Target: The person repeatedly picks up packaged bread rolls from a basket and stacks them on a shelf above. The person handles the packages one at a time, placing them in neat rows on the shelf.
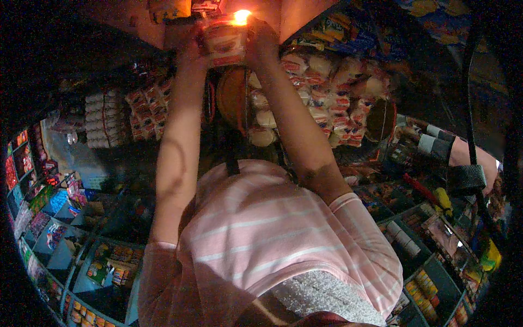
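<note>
Raised at the top of the view, a white and red package (225, 43) stands between my two hands. My left hand (191, 45) grips its left side, and my right hand (261, 43) grips its right side. Both hands are dark and blurred, so single fingers are hard to make out. A bright light (242, 17) glares at the package's upper edge. Right behind it is an orange-lit compartment (302, 16). A yellow package (169, 9) lies in it, beyond my left hand.
Stacked white and red packs (322, 102) fill the area right of my forearms. Bundled pale packs (104, 118) stand at left. Shelves with small boxes (118, 269) run along the lower left, and more shelving (441, 265) the lower right. A dark cable (469, 102) hangs at right.
</note>
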